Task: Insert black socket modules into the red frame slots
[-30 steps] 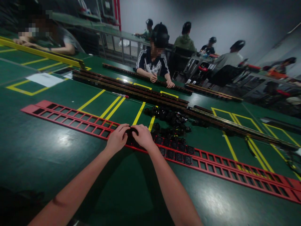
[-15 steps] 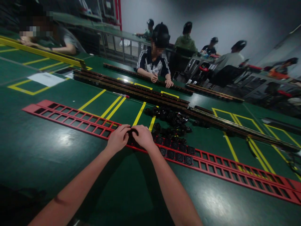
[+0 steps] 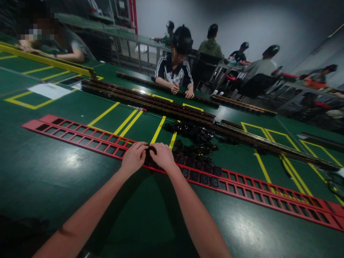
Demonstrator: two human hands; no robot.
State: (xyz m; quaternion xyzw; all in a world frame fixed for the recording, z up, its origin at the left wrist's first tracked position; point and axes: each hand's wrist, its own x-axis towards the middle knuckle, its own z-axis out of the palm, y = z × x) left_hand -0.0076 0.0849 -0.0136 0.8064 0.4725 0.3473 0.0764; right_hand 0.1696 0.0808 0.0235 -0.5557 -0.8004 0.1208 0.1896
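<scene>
A long red slotted strip (image 3: pixel 80 138) runs across the green table (image 3: pixel 48 172) from left to right. My left hand (image 3: pixel 133 157) and my right hand (image 3: pixel 162 156) meet over its middle, fingers curled and pinched together on a small black part (image 3: pixel 149 153) that sits at the strip. Most of that part is hidden by my fingers. Just right of my hands, several slots hold black socket inserts (image 3: pixel 200 175). A loose pile of black parts (image 3: pixel 196 138) lies on the table behind the strip.
Long dark rails (image 3: pixel 150 104) lie across the table beyond the pile, and yellow lines mark the surface. A person in a striped top (image 3: pixel 174 71) works at the far edge. Another person (image 3: pixel 53 43) sits at the far left. More people sit further back right.
</scene>
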